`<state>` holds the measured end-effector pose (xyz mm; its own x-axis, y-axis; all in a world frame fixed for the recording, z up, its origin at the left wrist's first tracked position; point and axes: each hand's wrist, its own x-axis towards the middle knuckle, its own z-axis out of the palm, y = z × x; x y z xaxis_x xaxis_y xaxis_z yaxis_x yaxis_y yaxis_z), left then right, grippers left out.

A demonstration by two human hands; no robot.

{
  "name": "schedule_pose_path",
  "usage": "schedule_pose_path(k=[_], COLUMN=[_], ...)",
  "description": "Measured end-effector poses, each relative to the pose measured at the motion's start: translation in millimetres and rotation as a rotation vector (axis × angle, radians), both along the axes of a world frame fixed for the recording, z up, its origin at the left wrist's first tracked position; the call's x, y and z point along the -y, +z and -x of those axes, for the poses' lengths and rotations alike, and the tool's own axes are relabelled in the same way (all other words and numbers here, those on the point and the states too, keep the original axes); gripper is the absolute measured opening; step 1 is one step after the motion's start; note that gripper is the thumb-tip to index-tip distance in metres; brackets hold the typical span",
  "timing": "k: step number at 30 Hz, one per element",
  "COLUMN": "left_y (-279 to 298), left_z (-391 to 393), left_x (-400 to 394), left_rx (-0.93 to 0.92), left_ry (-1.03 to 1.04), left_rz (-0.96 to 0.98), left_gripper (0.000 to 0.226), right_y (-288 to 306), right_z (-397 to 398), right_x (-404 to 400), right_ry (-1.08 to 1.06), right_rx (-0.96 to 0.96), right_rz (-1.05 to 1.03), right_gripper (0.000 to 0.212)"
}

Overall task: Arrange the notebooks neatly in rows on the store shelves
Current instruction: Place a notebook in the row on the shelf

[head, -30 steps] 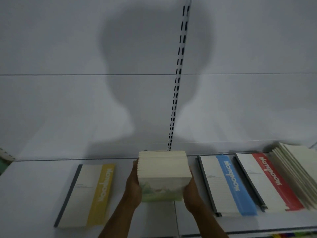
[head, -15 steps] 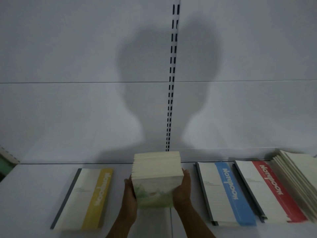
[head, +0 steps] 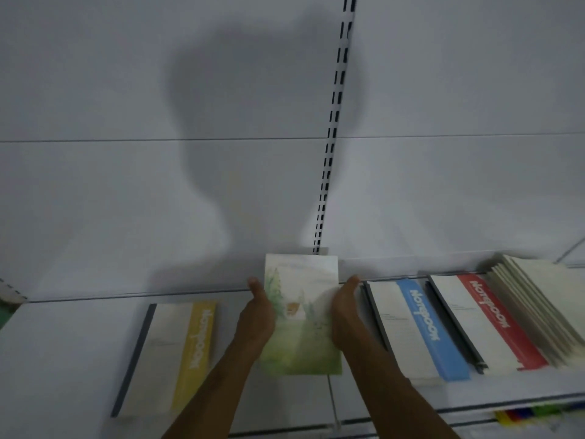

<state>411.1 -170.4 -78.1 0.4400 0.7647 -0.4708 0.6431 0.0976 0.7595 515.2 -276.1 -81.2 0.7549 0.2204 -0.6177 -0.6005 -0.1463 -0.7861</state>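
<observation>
A stack of notebooks with a green landscape cover [head: 300,315] lies flat on the white shelf [head: 63,359], its far end near the back panel. My left hand [head: 258,315] holds its left side and my right hand [head: 343,312] holds its right side, fingers along the edges. To the left lies a yellow-striped notebook [head: 171,356]. To the right lie a blue-striped notebook [head: 414,327] and a red-striped notebook [head: 484,318], side by side. Further right, a fanned pile of cream notebooks [head: 538,305] leans over the red one.
A slotted upright [head: 332,128] runs down the white back panel behind the green stack. Coloured items [head: 531,415] show below the shelf's front edge at lower right. A green object [head: 6,308] sits past the shelf's left end.
The green-covered stack stood tilted up with its page edges toward me; it now lies flat on the shelf, cover up, pushed toward the back. Both hands stayed on its sides.
</observation>
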Motion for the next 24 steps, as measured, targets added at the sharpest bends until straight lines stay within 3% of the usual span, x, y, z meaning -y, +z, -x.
schedule_pose_path(k=[4, 8, 12, 14, 15, 17, 18, 22, 24], left_y=[-12, -38, -57, -58, -54, -42, -34, -22, -22], left_z=[-2, -1, -8, -11, -9, -7, -7, -7, -5], left_x=[-10, -22, -33, -36, -35, -33, -31, -30, -28], left_rx=[-0.16, -0.174, -0.193, -0.191, -0.194, -0.212, -0.23, -0.293, -0.278], left_ry=[-0.147, -0.168, -0.143, -0.151, -0.148, -0.14, -0.15, -0.275, -0.287], left_rz=[0.028, 0.194, 0.304, 0.31, 0.319, 0.296, 0.258, 0.071, 0.019], left_gripper=[0.101, 0.141, 0.158, 0.156, 0.157, 0.145, 0.132, 0.079, 0.066], right_y=[1, -19, -26, -24, -29, -42, -43, -23, -25], right_z=[7, 4, 5, 8, 5, -5, -8, 1, 1], right_x=[1, -2, 5, 3, 3, 5, 5, -1, -3], right_ry=[0.013, 0.099, 0.29, 0.346, 0.369, 0.42, 0.422, 0.467, 0.484], right_rx=[-0.113, -0.186, -0.155, -0.071, -0.044, 0.023, 0.039, 0.182, 0.259], right_rz=[0.028, 0.032, 0.034, 0.105, 0.168, 0.298, 0.313, 0.411, 0.465], right_gripper=[0.08, 0.089, 0.067, 0.077, 0.094, 0.125, 0.125, 0.091, 0.08])
